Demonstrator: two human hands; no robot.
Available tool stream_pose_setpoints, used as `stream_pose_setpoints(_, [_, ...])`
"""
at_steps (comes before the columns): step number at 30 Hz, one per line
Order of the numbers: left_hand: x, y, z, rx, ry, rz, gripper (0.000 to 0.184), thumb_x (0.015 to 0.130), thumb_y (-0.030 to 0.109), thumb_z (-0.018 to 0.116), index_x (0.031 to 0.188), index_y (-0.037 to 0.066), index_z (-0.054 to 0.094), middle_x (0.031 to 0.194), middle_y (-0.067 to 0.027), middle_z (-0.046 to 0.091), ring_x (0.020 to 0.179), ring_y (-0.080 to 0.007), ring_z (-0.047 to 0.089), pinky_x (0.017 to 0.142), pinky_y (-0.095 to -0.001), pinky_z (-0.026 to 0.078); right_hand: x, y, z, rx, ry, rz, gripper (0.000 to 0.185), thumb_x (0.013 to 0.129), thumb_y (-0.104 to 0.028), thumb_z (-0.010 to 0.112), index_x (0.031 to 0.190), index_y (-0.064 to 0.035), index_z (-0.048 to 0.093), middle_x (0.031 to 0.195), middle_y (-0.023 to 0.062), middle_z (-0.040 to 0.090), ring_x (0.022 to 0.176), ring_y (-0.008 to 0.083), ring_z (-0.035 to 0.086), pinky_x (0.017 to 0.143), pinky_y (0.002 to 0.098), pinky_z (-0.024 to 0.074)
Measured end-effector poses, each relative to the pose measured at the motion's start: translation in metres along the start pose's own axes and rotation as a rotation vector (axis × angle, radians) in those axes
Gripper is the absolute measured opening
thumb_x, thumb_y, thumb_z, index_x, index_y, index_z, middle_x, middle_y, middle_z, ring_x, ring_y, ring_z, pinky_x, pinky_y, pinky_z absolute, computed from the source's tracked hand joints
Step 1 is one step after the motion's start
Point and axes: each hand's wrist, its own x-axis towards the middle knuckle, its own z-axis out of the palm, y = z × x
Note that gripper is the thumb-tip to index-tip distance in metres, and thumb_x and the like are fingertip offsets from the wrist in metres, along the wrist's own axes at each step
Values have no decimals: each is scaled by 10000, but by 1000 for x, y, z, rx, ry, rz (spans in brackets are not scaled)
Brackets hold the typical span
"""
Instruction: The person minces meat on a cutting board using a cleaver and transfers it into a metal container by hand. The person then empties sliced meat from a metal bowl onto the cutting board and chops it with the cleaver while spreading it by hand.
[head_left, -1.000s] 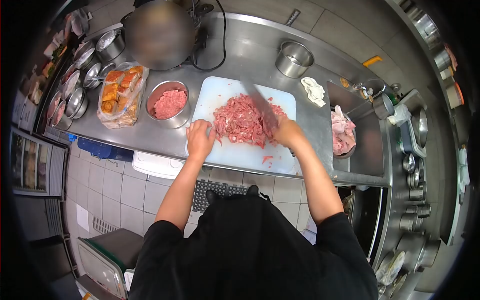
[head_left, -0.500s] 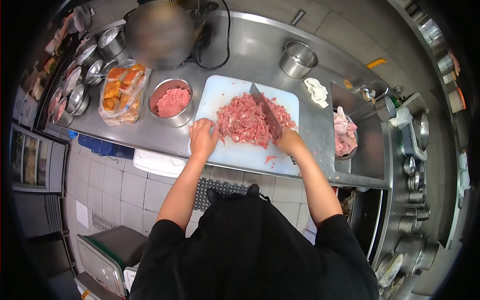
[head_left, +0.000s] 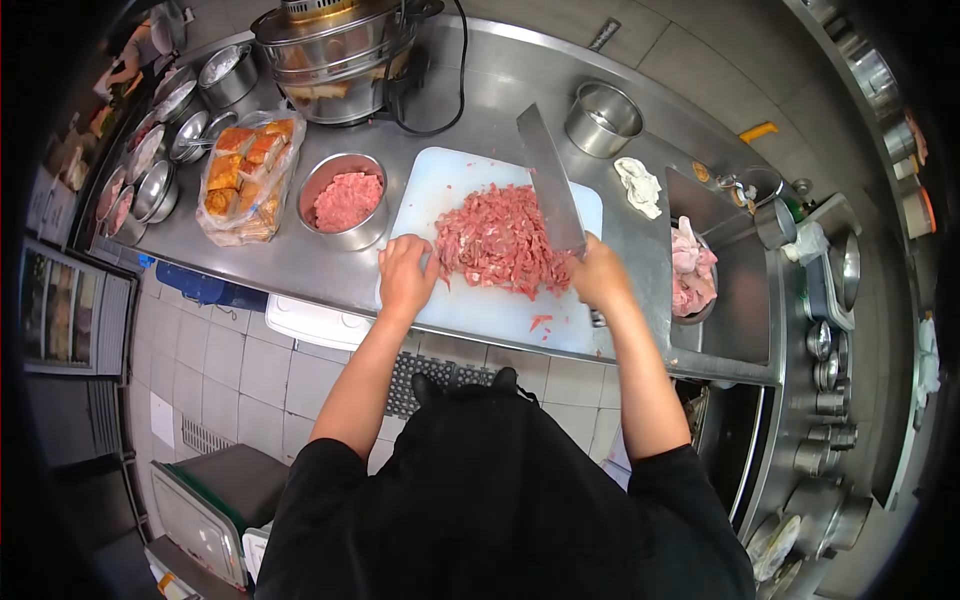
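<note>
My right hand (head_left: pixel 601 275) grips the handle of a broad cleaver (head_left: pixel 553 185), its blade pointing away from me along the right side of a heap of chopped raw meat (head_left: pixel 495 238). Part of the blade covers the heap's right edge; whether it touches the meat I cannot tell. Under the meat lies a white cutting board (head_left: pixel 425 190). My left hand (head_left: pixel 405 275) lies on the board's left edge with fingers stretched out, holding nothing. Just beyond that hand stands a steel pot (head_left: pixel 358 237) containing minced meat (head_left: pixel 347 201).
Left of the pot sits a plastic bag of orange-brown blocks (head_left: pixel 250 180), with steel bowls (head_left: pixel 155 190) beyond. A steel cooker (head_left: pixel 335 70) with a cord stands behind. Rightward are another steel pot (head_left: pixel 603 120), a white cloth (head_left: pixel 638 188) and a sink (head_left: pixel 740 300) holding raw meat pieces (head_left: pixel 692 265).
My right hand has moved the cleaver to the right and lifted it off the middle of the meat. My left hand stays in place on the board.
</note>
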Motion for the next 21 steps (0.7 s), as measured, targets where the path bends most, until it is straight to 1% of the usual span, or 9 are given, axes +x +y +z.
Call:
stream_pose_setpoints(3, [-1, 3, -3, 12, 4, 9, 151, 843, 159, 753, 955, 105, 666, 1055, -65, 639, 1091, -307, 571, 977, -474, 398, 7, 3, 38, -350, -219, -13, 401, 839, -145, 664, 1196, 37, 649, 1049, 311, 717, 1008, 435, 715, 883, 493, 557])
stream_pose_setpoints(7, [0, 0, -2, -24, -12, -1, 149, 841, 160, 756, 946, 103, 667, 1057, -68, 640, 1093, -309, 573, 966, -481, 404, -1, -37, -13, -161, -260, 94, 398, 856, -151, 646, 1207, 37, 641, 1026, 297, 724, 1032, 445, 704, 918, 503, 543])
stream_pose_setpoints(9, [1, 1, 0, -14, -5, -7, 149, 839, 157, 757, 945, 104, 668, 1058, -68, 640, 1095, -308, 574, 962, -481, 406, 16, 12, 26, -83, -115, 18, 407, 847, -151, 642, 1210, 34, 641, 1010, 290, 727, 1022, 445, 708, 912, 500, 548])
stream_pose_setpoints(11, [0, 0, -3, -2, 8, 5, 149, 836, 154, 758, 944, 104, 669, 1058, -69, 640, 1097, -307, 574, 957, -481, 409, 36, 62, 78, -399, 27, -318, 361, 886, -162, 612, 1193, 27, 625, 881, 231, 729, 643, 311, 721, 584, 436, 568])
stream_pose_setpoints(12, [-3, 1, -3, -3, 1, 3, 148, 836, 151, 758, 945, 106, 669, 1058, -70, 640, 1096, -308, 574, 955, -481, 409, 30, 48, 69, -316, -134, -207, 354, 875, -154, 621, 1180, 25, 643, 876, 239, 729, 683, 329, 728, 617, 440, 577])
stream_pose_setpoints(13, [1, 1, -2, -3, 9, 0, 147, 836, 148, 758, 947, 107, 670, 1059, -70, 640, 1095, -309, 575, 954, -481, 409, 29, 22, 46, -317, -121, -218, 354, 875, -154, 621, 1180, 25, 643, 876, 239, 729, 683, 329, 728, 617, 440, 577])
stream_pose_setpoints(15, [-1, 0, -3, -7, 2, 1, 148, 835, 146, 759, 946, 105, 668, 1059, -71, 640, 1095, -310, 574, 952, -478, 410, 11, -25, 7, -240, -359, 84, 377, 865, -181, 643, 1177, 31, 653, 1022, 316, 720, 1058, 425, 708, 936, 509, 536])
stream_pose_setpoints(19, [0, 2, -4, 3, 24, 13, 152, 833, 143, 760, 944, 103, 664, 1063, -71, 639, 1091, -312, 570, 947, -473, 410, 4, -25, 5, -12, -182, 56, 364, 853, -160, 637, 1161, 32, 661, 1007, 313, 724, 1001, 418, 728, 914, 500, 548])
stream_pose_setpoints(21, [-1, 2, -4, -4, 15, -1, 153, 832, 144, 759, 944, 102, 663, 1059, -70, 638, 1090, -313, 569, 948, -475, 410, 23, 15, 55, -379, -185, -67, 361, 854, -154, 636, 1161, 34, 657, 981, 292, 732, 894, 402, 746, 838, 483, 568])
